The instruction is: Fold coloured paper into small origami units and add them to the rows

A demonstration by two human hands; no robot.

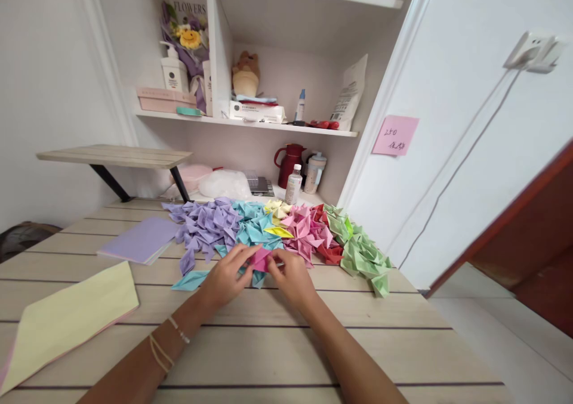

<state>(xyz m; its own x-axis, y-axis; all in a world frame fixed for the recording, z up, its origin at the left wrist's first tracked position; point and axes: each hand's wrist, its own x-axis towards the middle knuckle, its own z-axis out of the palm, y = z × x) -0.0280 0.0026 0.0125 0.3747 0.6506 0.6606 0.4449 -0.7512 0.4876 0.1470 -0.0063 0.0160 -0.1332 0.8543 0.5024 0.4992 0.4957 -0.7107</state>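
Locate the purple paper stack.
In the head view, the purple stack lies at left on the table, between the yellow sheet and the folded purple pieces.

- We can't make out the folds of the magenta paper (260,261) — our left hand (228,274) and right hand (292,273) cover its sides.
- Both forearms (147,344) run off the bottom edge.
- The yellow sheet (80,314) hides most of the pink one (6,365), which the left edge crops.
- We see only part of a dark thing (24,240) — too little to name.
- The bottle's (293,185) small print is unreadable to us.
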